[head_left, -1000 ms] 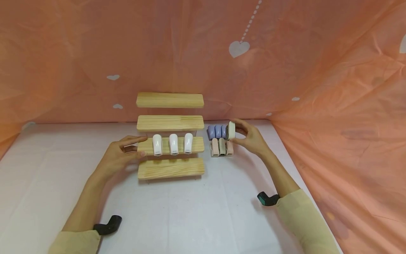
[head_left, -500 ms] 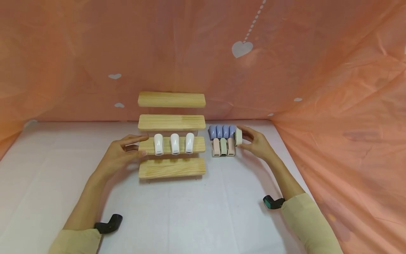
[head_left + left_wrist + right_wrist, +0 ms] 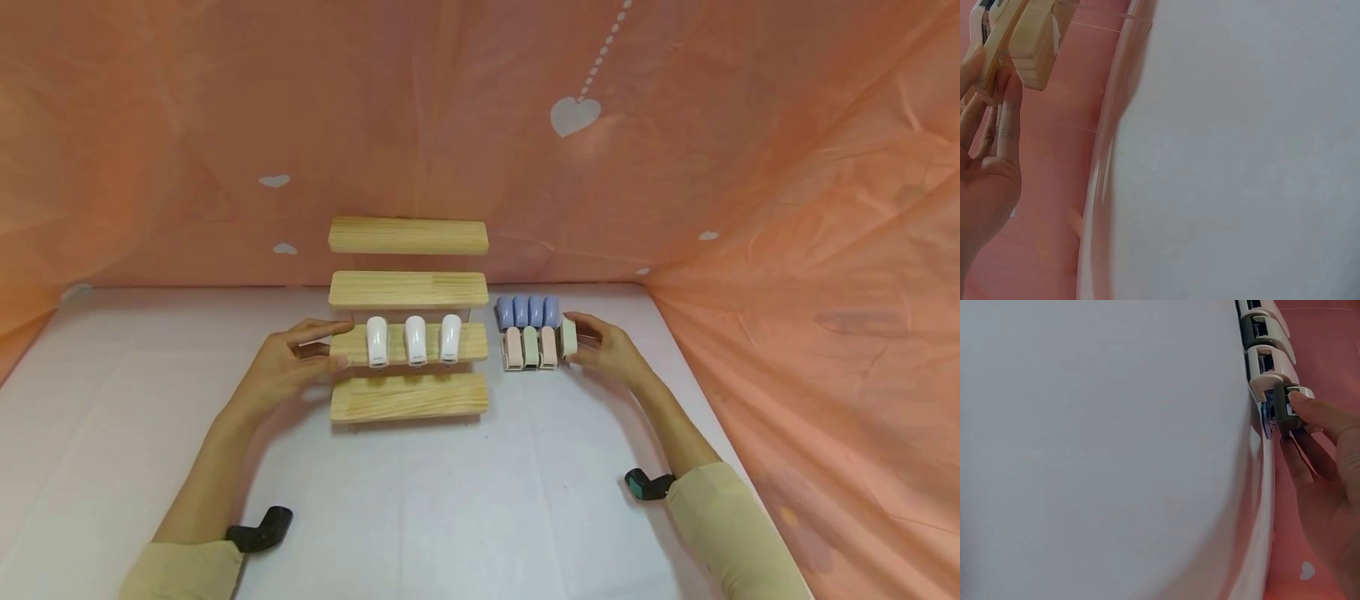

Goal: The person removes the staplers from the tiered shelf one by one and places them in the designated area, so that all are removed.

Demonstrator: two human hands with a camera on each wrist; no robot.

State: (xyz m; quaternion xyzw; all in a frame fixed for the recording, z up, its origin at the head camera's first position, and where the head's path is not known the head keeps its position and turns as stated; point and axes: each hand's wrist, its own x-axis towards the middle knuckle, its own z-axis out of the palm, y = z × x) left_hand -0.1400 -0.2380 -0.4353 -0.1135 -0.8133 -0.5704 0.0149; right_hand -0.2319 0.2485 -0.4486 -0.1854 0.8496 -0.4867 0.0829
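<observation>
My left hand (image 3: pixel 283 369) grips the left end of a wooden stepped rack (image 3: pixel 348 343) at its third board from the top; the left wrist view shows thumb and fingers on either side of the wood. Three white staplers (image 3: pixel 416 340) stand along that board. To the rack's right, my right hand (image 3: pixel 613 357) pinches a pale green stapler (image 3: pixel 568 337) at the right end of the front row on the table. Beside it in that row are a pink stapler (image 3: pixel 547 347), a green one (image 3: pixel 530 347) and another pink one (image 3: pixel 513 348).
Several blue-purple staplers (image 3: pixel 536 312) form a row behind the front one. A white cloth covers the table (image 3: pixel 465 508). An orange curtain (image 3: pixel 450 108) with white hearts hangs behind and at the sides. Black camera mounts (image 3: pixel 261 530) sit on both wrists.
My right hand has brought the pale green stapler from beside the blue-purple row toward me, to the right end of the front row. The left hand keeps its grip on the rack.
</observation>
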